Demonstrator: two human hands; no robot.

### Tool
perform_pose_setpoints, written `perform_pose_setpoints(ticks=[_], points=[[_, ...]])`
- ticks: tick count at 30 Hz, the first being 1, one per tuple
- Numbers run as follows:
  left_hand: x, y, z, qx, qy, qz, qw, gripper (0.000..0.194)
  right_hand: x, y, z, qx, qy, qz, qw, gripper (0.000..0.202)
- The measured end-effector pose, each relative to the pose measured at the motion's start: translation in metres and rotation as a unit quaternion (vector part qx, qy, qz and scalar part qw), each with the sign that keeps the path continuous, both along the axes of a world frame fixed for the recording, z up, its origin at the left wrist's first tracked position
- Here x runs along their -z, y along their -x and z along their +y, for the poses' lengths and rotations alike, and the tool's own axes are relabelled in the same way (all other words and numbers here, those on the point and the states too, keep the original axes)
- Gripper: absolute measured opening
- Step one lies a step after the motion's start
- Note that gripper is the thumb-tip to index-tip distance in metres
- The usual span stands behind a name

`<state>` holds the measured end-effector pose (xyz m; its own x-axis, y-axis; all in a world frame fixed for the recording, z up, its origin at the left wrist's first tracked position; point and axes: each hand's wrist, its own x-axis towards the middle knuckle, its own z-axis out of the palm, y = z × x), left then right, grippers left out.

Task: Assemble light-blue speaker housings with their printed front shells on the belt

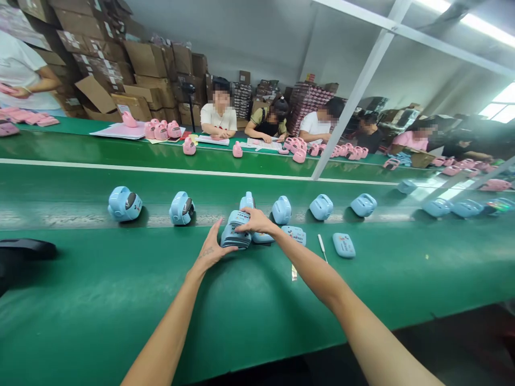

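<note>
Gray far wall (257, 43), cardboard boxes (147, 59) stacked far left. White post (363, 80) right of center. Strip light (488, 30) overhead right, bright window (502, 95) far right. Long green worktable (92, 316) near.

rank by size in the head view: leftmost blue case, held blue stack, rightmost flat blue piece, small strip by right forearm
1. Blue case and blue stack (partly hidden by the right hand): too close to rank
2. Flat blue piece
3. Small strip, visible part

Centre: two hands (212, 250); centre to right: three loose lids (344, 245), one screwdriver (321, 243); left to centre-right: six blue shells (321, 207)
</note>
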<state>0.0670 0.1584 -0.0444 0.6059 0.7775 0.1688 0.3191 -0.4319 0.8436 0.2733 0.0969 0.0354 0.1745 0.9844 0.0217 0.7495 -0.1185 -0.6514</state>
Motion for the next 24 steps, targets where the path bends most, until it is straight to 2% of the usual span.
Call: perform_pose_setpoints(ticks=[3,6,8,10,13,16,19,20,22,23,24], points=[[-0.002,-0.007,0.014,0.072,0.021,-0.002,0.997,0.089,-0.002,-0.015,-0.007,0.037,-0.031,0.109,0.993,0.070],[0.009,-0.005,0.025,0.099,0.020,-0.017,0.995,0.065,-0.009,-0.038,-0.024,0.044,-0.070,0.242,0.967,0.059],[0.018,-0.001,0.028,0.105,-0.009,-0.027,0.994,0.064,-0.014,-0.055,-0.041,0.040,-0.077,0.286,0.954,0.053],[0.025,0.003,0.030,0.115,-0.052,-0.024,0.992,0.070,-0.017,-0.070,-0.060,0.045,-0.078,0.264,0.960,0.055],[0.026,0.006,0.026,0.110,-0.101,0.006,0.989,0.071,-0.016,-0.082,-0.086,0.075,-0.060,0.152,0.984,0.069],[0.018,0.008,0.012,0.064,-0.127,0.042,0.989,0.065,-0.005,-0.076,-0.100,0.085,-0.032,0.094,0.991,0.076],[0.009,0.011,-0.019,-0.057,-0.151,0.073,0.984,0.065,0.009,-0.057,-0.100,0.068,-0.034,0.183,0.980,0.072],[0.007,0.013,-0.034,-0.119,-0.154,0.086,0.977,0.064,0.014,-0.049,-0.098,0.063,-0.031,0.250,0.966,0.068],[0.006,0.019,-0.065,-0.238,-0.146,0.114,0.953,0.069,0.022,-0.038,-0.091,0.065,0.008,0.422,0.904,0.058],[0.006,0.023,-0.080,-0.268,-0.139,0.124,0.945,0.074,0.026,-0.034,-0.088,0.069,0.038,0.498,0.864,0.053],[0.008,0.029,-0.093,-0.272,-0.131,0.130,0.944,0.075,0.028,-0.033,-0.086,0.073,0.069,0.554,0.826,0.050]])
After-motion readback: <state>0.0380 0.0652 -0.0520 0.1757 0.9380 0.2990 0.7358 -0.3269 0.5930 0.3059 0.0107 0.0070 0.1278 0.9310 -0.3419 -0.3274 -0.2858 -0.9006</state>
